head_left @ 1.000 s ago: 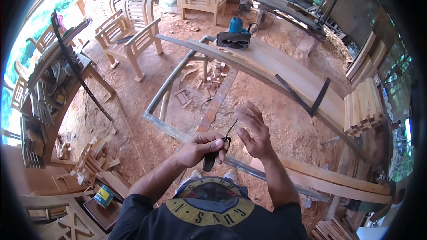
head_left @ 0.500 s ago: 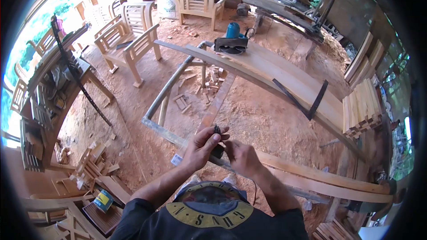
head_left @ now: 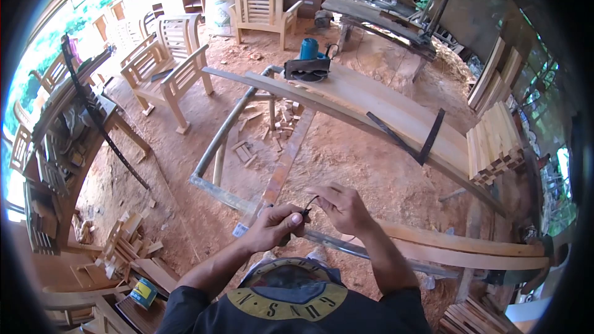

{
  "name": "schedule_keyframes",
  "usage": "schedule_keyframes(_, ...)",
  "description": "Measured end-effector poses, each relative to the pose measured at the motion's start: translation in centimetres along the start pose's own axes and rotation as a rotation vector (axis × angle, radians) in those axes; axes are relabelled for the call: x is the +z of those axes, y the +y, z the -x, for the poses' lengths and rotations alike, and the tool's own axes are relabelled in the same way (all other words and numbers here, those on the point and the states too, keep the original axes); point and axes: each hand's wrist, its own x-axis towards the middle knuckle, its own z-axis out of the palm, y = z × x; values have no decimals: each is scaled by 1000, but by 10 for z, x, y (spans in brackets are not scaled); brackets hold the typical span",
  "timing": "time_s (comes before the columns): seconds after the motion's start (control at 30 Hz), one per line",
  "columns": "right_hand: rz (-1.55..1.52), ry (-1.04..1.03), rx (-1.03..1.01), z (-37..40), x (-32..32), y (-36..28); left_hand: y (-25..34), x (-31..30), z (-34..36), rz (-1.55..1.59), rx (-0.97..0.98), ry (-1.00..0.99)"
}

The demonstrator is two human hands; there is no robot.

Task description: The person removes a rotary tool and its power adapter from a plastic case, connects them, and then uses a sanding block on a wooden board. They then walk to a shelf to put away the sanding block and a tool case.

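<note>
My left hand (head_left: 279, 225) is closed around a small black object (head_left: 305, 212), mostly hidden by the fingers. A thin black cord (head_left: 313, 201) curves up from it to my right hand (head_left: 343, 207), which pinches the cord between thumb and fingertips. The hands are a short way apart, in front of my chest. Beneath them runs a metal pipe frame (head_left: 226, 196), with a narrow flat board (head_left: 289, 159) reaching away from it.
A blue circular saw (head_left: 308, 65) rests on a wide plank (head_left: 371, 96), with a dark square (head_left: 431, 139) farther along. Stacked wood pieces (head_left: 493, 145) are at right. A wooden armchair (head_left: 170, 68) stands back left. Offcuts (head_left: 124, 244) and a tin (head_left: 143, 293) lie at lower left.
My right hand has drawn up and away from my left, and the cord now shows between them. My left hand has lowered slightly. The whole view has shifted a little.
</note>
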Motion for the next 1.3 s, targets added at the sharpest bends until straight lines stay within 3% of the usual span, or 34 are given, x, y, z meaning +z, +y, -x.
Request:
schedule_keyframes(0.07,-76,5,16,6,21,16,2,-1,3,65,-55,64)
schedule_keyframes(0.17,-402,-83,217,25,54,14,-18,3,-7,217,242,211)
schedule_keyframes(0.2,-129,-140,65,25,57,11,-23,1,-12,237,286,268)
schedule_keyframes(0.3,43,-181,162,33,57,-14,-21,7,-17,-8,379,358)
schedule_keyframes(0.33,220,-282,170,37,61,-8,-30,1,-25,-383,540,431)
schedule_keyframes(0.43,266,-323,87,32,45,-18,-49,-12,-29,-854,663,348)
schedule_keyframes(0.47,236,-305,53,27,35,-23,-50,-10,-27,-837,627,334)
schedule_keyframes(0.57,151,-232,-8,12,8,-27,-23,-6,-11,-386,129,146)
schedule_keyframes(0.6,129,-194,2,9,3,-25,-21,-7,-10,-407,225,116)
schedule_keyframes(0.7,68,-63,9,6,4,-13,-12,-10,-3,-386,119,50)
schedule_keyframes(0.8,21,54,36,8,20,5,-6,-10,3,-127,28,24)
schedule_keyframes(0.87,-59,84,82,23,45,22,-11,-11,2,8,61,44)
schedule_keyframes(0.97,-427,-8,331,40,72,15,-16,-10,-5,74,113,99)
schedule_keyframes(1.03,-538,81,347,34,81,-5,-25,-7,-9,19,190,255)
schedule_keyframes(1.1,-221,-10,276,19,66,-27,-35,-5,-11,59,261,294)
schedule_keyframes(1.2,84,44,151,27,73,-14,-36,-3,-6,56,240,287)
schedule_keyframes(1.3,103,90,114,24,74,-12,-43,1,-6,198,240,299)
